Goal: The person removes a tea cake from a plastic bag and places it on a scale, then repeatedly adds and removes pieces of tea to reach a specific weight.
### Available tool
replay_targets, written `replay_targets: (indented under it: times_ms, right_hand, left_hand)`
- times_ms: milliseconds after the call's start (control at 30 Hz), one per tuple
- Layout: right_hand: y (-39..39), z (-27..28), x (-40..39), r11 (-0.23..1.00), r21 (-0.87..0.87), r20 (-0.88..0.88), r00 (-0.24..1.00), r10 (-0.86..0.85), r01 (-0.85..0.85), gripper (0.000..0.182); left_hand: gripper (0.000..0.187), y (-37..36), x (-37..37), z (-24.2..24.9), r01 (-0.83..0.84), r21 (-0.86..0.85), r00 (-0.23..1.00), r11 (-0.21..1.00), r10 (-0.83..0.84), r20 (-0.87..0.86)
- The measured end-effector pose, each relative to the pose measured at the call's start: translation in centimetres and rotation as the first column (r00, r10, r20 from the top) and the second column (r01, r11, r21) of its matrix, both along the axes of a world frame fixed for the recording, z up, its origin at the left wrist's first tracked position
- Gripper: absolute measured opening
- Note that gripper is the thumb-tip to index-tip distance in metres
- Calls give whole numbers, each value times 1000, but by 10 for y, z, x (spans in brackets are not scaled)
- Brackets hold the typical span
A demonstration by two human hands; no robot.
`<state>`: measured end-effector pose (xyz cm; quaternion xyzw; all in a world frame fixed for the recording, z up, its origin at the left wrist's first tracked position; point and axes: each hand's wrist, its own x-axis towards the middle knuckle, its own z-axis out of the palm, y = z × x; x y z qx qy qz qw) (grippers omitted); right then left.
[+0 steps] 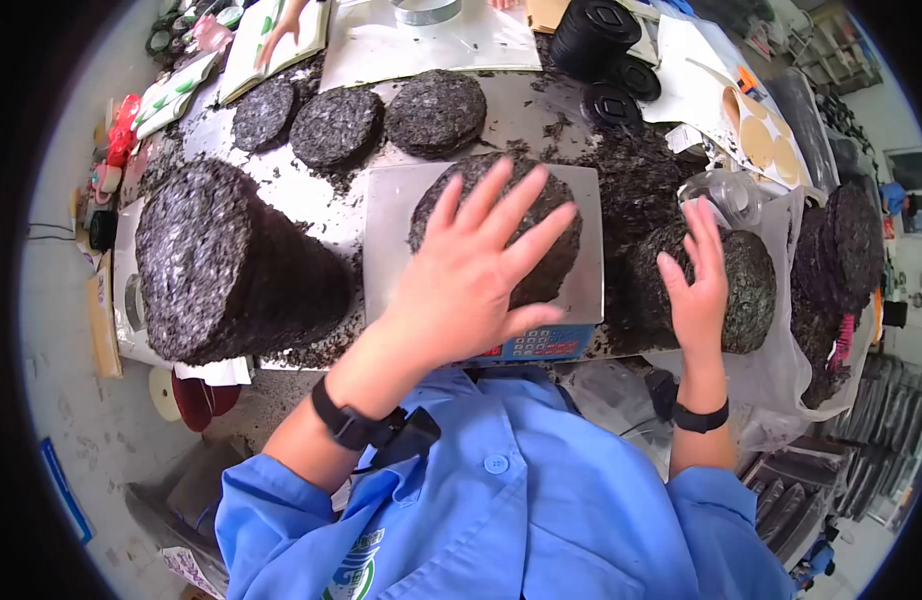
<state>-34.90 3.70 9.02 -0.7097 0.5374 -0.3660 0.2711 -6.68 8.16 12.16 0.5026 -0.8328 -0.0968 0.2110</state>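
Seen from above, a person in a blue coat works at a table strewn with dark loose leaf. Their left hand (pixel 471 265) lies flat, fingers spread wide, pressing on a round dark cake (pixel 551 225) that sits on the steel pan of a scale (pixel 391 230). Their right hand (pixel 699 290) rests open on a second cake (pixel 751 285) just beside the scale, gripping nothing. A tall stack (pixel 226 260) of cakes lies tilted at the left; three single cakes (pixel 336 125) sit behind. This looks like weighing; lifting the cake cleanly would need fingers under its edge.
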Motion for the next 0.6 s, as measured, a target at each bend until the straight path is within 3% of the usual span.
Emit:
replay_targets:
  times_ms: [67,100,167,200,233,300,367,500,533,600]
  right_hand:
    - [7,-23,-20,989,131,44,997,-67,61,62]
    - [12,-35,-32,975,204,50,993,-102,90,63]
    - [28,-62,-54,905,401,-52,990,-132,142,72]
    - [30,-75,-56,896,421,-144,986,-85,139,76]
    - [30,-84,-53,942,324,-375,926,43,87,83]
    - [22,-91,-38,876,478,-475,857,201,60,91]
    - [5,-113,-33,883,466,-552,796,247,49,95]
    - [-21,-195,-35,922,387,-711,628,316,-26,82]
    - [-24,-211,-30,938,341,-845,416,337,-67,77]
    - [-28,-228,-27,948,312,-894,318,314,-59,77]
  left_hand:
    - [100,8,-3,-67,20,285,990,958,-59,128]
    - [103,15,2,-99,48,276,979,960,-100,176]
    - [99,17,-3,-101,-2,250,982,968,-46,185]
    - [98,18,-2,-102,3,241,983,970,-47,180]
    - [96,17,-3,-101,0,230,983,973,-43,179]
    - [96,17,-2,-99,0,239,971,971,-57,231]
    - [96,21,0,-95,-17,268,961,963,-58,269]
    - [94,26,0,-92,-71,313,965,947,-14,262]
    - [94,25,-1,-90,-75,319,967,945,-8,253]
    - [95,23,-2,-88,-87,332,971,939,5,239]
